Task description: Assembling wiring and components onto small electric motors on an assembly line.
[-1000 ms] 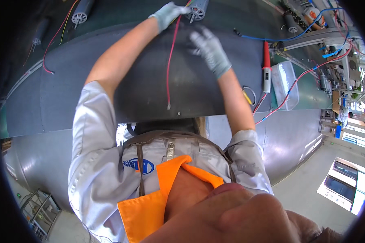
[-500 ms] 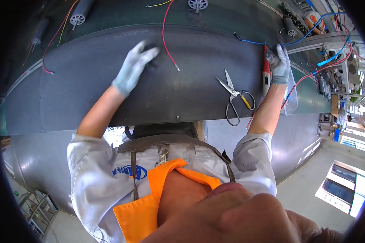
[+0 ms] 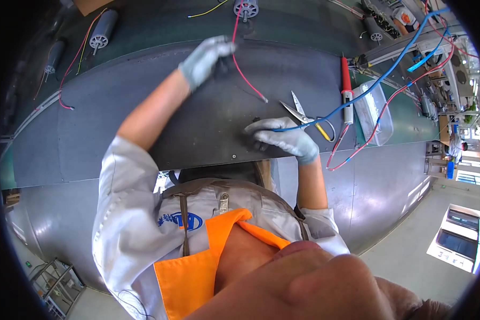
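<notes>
On dark bench [image 3: 106, 133]: R hand [image 3: 285, 138] gripping blue cable [image 3: 378, 82] nr front edge.
L hand [image 3: 204, 61] at red wire [image 3: 244, 77] nr motor [image 3: 245, 9], grip blurred, can't tell; scissors [image 3: 302, 111] nr R hand.

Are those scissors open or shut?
Open a little: the scissors show two blade tips spread apart, with a gap between them.

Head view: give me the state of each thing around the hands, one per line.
Left hand: at the red wire, grip unclear
Right hand: closed on the blue cable
Red wire: curved, lower end loose
Blue cable: held, crossing the scissors
Scissors: blades apart, unheld
Red-handled tool: lying unheld
Box: no lid visible
</notes>
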`<action>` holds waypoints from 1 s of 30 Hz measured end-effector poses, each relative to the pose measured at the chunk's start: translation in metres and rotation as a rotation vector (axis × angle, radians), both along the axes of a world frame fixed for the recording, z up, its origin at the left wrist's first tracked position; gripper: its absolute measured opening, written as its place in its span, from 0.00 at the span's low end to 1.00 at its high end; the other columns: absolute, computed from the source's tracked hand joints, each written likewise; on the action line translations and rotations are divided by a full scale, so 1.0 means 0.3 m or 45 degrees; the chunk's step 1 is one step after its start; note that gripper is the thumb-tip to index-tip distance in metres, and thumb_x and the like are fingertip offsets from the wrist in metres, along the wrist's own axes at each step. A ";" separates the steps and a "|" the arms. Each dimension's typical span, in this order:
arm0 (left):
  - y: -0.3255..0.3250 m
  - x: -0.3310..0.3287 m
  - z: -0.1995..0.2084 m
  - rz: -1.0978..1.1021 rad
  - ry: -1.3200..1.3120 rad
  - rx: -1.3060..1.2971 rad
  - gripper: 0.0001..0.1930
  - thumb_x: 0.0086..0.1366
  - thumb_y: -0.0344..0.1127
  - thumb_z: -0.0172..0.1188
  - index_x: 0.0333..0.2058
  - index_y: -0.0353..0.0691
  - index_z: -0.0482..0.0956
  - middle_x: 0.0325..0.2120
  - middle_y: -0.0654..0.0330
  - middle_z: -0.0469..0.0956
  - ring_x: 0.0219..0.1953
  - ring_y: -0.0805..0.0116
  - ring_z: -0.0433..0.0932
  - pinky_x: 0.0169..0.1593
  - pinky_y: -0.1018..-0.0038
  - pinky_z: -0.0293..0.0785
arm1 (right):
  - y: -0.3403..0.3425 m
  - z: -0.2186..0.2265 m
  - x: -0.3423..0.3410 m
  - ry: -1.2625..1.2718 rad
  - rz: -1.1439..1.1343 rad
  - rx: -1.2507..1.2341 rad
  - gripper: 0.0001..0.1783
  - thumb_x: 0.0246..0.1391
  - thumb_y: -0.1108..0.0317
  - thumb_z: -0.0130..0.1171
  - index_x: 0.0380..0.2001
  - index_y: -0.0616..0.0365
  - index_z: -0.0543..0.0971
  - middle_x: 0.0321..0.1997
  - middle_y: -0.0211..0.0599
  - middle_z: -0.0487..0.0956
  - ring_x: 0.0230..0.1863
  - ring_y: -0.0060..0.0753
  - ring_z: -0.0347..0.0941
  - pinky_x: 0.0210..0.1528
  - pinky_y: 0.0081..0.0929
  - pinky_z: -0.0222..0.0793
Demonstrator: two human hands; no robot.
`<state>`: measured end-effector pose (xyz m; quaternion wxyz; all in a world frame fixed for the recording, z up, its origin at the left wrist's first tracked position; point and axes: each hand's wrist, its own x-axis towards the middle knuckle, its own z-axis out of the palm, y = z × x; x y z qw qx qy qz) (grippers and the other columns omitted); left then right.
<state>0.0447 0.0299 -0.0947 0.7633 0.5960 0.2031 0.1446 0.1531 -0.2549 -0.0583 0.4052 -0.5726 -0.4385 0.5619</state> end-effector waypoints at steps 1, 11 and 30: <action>-0.087 -0.058 -0.027 0.075 -0.024 -0.122 0.10 0.69 0.41 0.60 0.43 0.42 0.77 0.33 0.66 0.81 0.27 0.79 0.75 0.27 0.79 0.68 | -0.008 -0.027 -0.010 -0.256 -0.040 0.243 0.19 0.61 0.60 0.65 0.48 0.64 0.83 0.40 0.35 0.85 0.40 0.22 0.78 0.47 0.24 0.74; -0.379 -0.242 0.051 -0.152 -0.041 -0.458 0.20 0.70 0.44 0.60 0.52 0.35 0.79 0.36 0.64 0.82 0.34 0.77 0.80 0.40 0.80 0.75 | -0.017 0.037 -0.062 0.104 -0.594 0.495 0.30 0.60 0.64 0.62 0.61 0.71 0.72 0.46 0.44 0.84 0.38 0.25 0.79 0.45 0.25 0.76; -0.523 -0.147 0.129 0.164 -0.410 -0.829 0.10 0.71 0.35 0.58 0.45 0.36 0.81 0.35 0.65 0.81 0.35 0.78 0.78 0.43 0.81 0.75 | 0.065 -0.008 -0.173 0.446 -0.743 0.777 0.36 0.64 0.68 0.55 0.70 0.70 0.57 0.49 0.48 0.79 0.32 0.29 0.79 0.34 0.27 0.77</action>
